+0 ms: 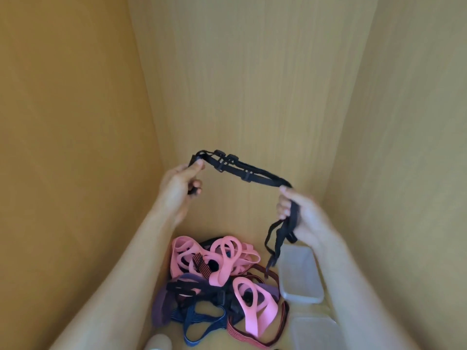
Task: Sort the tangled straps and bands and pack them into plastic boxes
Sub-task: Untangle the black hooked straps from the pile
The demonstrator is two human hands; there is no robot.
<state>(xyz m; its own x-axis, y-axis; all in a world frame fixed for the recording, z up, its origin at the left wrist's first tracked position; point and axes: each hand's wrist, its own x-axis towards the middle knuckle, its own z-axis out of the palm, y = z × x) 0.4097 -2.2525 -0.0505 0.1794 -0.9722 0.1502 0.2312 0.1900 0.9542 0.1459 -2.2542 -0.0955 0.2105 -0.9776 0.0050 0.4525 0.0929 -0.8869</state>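
Black strap [242,170] is up in the air, stretched in a shallow arch between my two hands and well above the rest.

Left hand [177,190] is at the 9 o'clock end of the span. Thumb and forefinger are pinched on the strap's end, and the other fingers are curled in on a dark bit lower in the palm. Black sliders sit on the strap nearer this hand.

Right hand [303,215] is at the 3 o'clock end, a touch lower. Its fingers are curled round the strap, which passes through the fist. The loose tails hang from it toward 6 o'clock — tips dangling by the pile's right edge.

The tangled pile [214,276] lies at 6 o'clock of the view, between my forearms on the wooden surface [252,84]: pink bands, purple, blue, red-striped.

One clear plastic box [300,276] sits just beside the pile at its 3 o'clock. A second box [316,332] is at 5 o'clock, partly behind my right forearm.

A white rounded object [159,343] shows at the bottom edge, about 7 o'clock — cannot tell what it is.
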